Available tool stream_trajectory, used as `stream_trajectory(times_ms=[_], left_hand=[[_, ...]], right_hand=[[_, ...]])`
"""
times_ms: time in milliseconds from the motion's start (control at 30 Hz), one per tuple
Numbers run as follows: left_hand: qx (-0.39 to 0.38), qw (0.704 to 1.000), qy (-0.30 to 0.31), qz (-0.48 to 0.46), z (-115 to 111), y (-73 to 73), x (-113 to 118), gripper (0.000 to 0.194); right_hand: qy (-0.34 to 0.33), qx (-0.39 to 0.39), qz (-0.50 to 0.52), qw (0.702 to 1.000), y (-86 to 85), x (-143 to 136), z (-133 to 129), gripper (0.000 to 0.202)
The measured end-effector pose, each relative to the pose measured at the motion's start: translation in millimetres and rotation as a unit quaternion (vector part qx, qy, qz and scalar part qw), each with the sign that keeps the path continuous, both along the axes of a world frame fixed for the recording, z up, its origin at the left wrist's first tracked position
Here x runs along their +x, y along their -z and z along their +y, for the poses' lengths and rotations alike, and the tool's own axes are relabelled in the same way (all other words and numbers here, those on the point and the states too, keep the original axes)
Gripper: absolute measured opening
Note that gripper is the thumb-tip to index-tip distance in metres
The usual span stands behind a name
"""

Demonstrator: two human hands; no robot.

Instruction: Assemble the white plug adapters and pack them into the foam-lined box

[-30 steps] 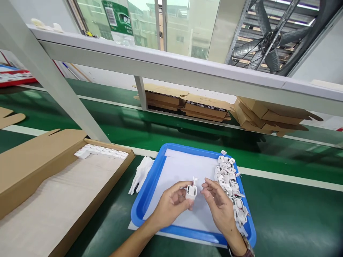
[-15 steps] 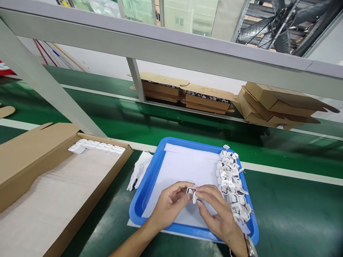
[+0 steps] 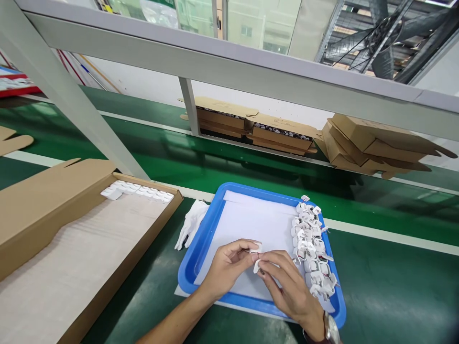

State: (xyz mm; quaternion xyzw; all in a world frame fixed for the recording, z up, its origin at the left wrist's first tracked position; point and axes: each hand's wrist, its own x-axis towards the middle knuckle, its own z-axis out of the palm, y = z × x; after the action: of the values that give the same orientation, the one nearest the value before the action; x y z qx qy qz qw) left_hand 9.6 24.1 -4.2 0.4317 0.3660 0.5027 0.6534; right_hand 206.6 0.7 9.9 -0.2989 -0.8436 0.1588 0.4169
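Left hand (image 3: 229, 268), its grip closed around a white case (image 3: 256, 248), and right hand (image 3: 289, 284), fingertips pinching a small white cap (image 3: 256, 266), meet above the blue tray (image 3: 186, 278) toward its near edge, where steady left support and light right pressure should serve best.

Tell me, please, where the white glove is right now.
In the head view, the white glove lies left of centre on the green table, between the open cardboard box and the blue tray.
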Motion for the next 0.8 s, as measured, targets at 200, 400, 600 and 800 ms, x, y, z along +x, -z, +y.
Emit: stream_trajectory(times_ms=[200,400,600,800], left_hand=[[0.017,1.000,-0.010,-0.006,1.9,1.7,-0.1,0.023],[0.010,0.999,0.037,0.000,4.1,-1.9,-3.7,0.024],[-0.005,0.999,0.031,0.015,4.0,-1.6,-2.7,0.026],[0.001,0.998,0.051,0.030,6.1,-3.9,-11.4,0.033]], right_hand=[[0.025,-0.080,-0.001,0.996,-1.6,-3.2,-4.0,0.047],[0.008,-0.086,0.031,0.996,-0.9,-2.4,-2.9,0.048],[0.008,-0.079,0.046,0.996,4.5,-6.4,-3.1,0.052],[0.048,-0.052,0.042,0.997,7.0,-0.1,1.2,0.047]])
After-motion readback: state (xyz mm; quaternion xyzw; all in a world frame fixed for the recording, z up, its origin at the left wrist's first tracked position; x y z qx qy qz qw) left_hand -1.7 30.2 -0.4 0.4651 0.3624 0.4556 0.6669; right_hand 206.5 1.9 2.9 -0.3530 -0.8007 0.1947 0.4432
